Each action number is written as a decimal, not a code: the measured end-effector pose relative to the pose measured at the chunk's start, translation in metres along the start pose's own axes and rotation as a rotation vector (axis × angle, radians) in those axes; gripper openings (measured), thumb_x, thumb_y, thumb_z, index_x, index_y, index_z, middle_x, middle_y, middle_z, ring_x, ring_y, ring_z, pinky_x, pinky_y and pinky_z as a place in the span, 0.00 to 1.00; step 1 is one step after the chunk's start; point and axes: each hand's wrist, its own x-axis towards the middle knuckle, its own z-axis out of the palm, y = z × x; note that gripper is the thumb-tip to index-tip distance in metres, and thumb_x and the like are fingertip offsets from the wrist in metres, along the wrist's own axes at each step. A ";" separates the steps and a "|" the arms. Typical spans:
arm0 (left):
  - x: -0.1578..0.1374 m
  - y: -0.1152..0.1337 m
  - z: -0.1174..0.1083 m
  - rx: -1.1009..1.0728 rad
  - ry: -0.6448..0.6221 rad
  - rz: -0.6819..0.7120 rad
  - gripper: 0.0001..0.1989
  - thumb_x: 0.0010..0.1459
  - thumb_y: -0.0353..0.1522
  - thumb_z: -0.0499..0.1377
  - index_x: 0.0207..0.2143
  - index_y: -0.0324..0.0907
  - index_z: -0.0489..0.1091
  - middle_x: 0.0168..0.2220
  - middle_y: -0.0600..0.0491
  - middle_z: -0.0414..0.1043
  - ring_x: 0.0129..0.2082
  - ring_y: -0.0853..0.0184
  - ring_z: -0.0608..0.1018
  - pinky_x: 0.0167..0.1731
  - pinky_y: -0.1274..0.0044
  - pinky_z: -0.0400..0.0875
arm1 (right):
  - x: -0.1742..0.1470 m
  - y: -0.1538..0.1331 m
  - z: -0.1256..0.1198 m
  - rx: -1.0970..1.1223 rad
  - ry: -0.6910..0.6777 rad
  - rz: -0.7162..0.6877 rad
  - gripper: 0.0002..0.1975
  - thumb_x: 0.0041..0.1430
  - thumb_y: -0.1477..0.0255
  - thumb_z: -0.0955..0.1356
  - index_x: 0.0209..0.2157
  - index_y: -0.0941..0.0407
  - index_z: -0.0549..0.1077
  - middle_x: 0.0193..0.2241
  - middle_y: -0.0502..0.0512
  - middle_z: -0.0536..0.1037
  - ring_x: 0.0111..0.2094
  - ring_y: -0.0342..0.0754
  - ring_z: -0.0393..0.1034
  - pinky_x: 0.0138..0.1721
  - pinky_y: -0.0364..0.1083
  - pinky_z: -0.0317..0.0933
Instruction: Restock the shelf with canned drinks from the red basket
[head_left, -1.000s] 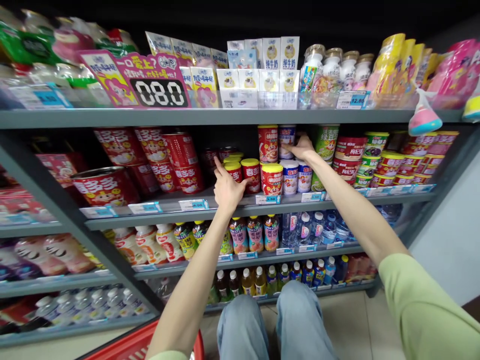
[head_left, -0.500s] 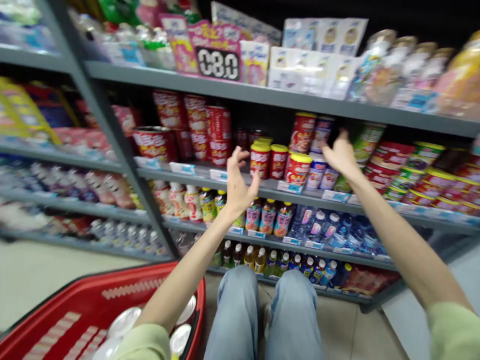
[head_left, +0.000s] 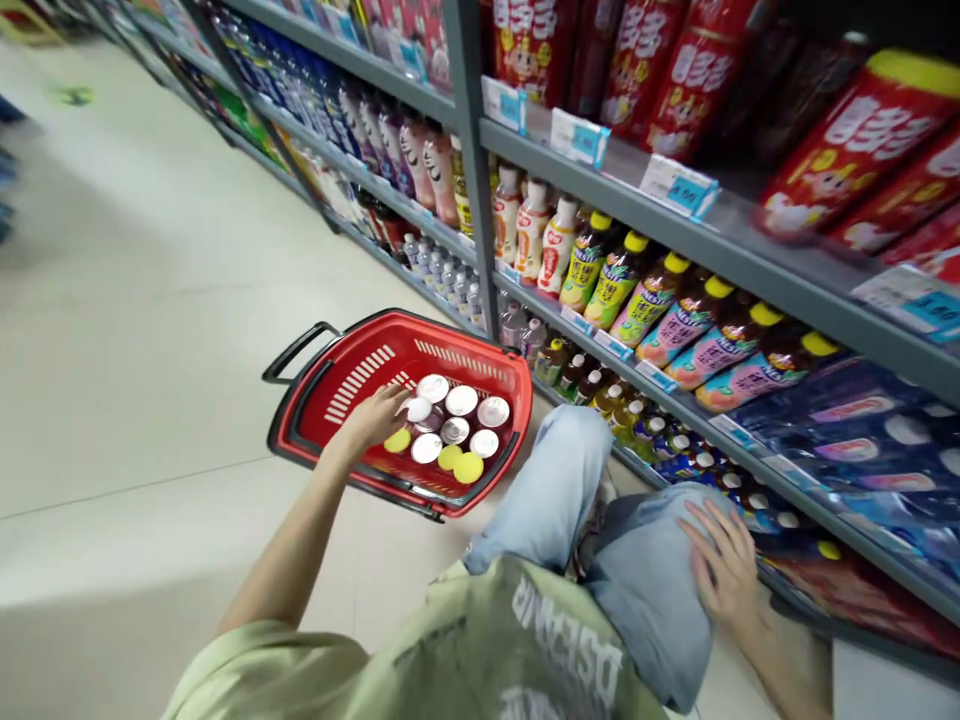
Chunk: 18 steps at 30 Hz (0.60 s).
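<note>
My left hand [head_left: 375, 417] reaches into the red shopping basket [head_left: 517, 385], fingers curled around a white-capped bottle [head_left: 418, 408]; the bottle's lower part is hidden. Several cans with silvery or white tops, such as one can [head_left: 461, 400], stand packed beside it at the basket's right end. Yellow-lidded cans [head_left: 469, 467] are along the near side. On my right knee [head_left: 660, 560] my right hand [head_left: 724, 560] rests with its fingers spread, holding nothing.
Right of the basket stands a grey shelf unit [head_left: 472, 170] with drink bottles [head_left: 660, 305] and red cans [head_left: 855, 150] behind price tags. The basket's black handle [head_left: 300, 350] leans out to the left. Pale tiled floor [head_left: 187, 330] stretches leftward.
The view has swung left and down to the basket. My left hand has left the shelf front for the basket. My right hand has come from the shelf cans onto my knee.
</note>
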 end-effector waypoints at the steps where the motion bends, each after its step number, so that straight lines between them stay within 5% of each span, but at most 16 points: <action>1: -0.006 -0.008 0.015 -0.018 -0.046 -0.068 0.25 0.63 0.34 0.51 0.60 0.36 0.68 0.59 0.36 0.70 0.58 0.49 0.73 0.58 0.60 0.70 | -0.006 0.001 0.012 0.046 0.048 0.022 0.19 0.66 0.77 0.62 0.55 0.52 0.75 0.51 0.59 0.82 0.59 0.61 0.72 0.62 0.69 0.59; 9: 0.002 -0.011 0.095 -0.107 -0.180 -0.328 0.38 0.63 0.36 0.54 0.71 0.30 0.49 0.68 0.29 0.54 0.66 0.44 0.65 0.64 0.61 0.59 | 0.008 -0.004 0.026 0.126 0.078 0.102 0.20 0.62 0.79 0.64 0.52 0.50 0.77 0.47 0.58 0.84 0.57 0.65 0.75 0.62 0.73 0.58; 18: 0.040 -0.015 0.107 -0.114 -0.166 -0.363 0.38 0.54 0.35 0.62 0.67 0.37 0.61 0.61 0.36 0.64 0.61 0.47 0.70 0.61 0.64 0.64 | 0.015 -0.008 0.029 0.140 0.084 0.118 0.21 0.61 0.79 0.64 0.51 0.50 0.77 0.47 0.57 0.84 0.57 0.63 0.75 0.64 0.73 0.57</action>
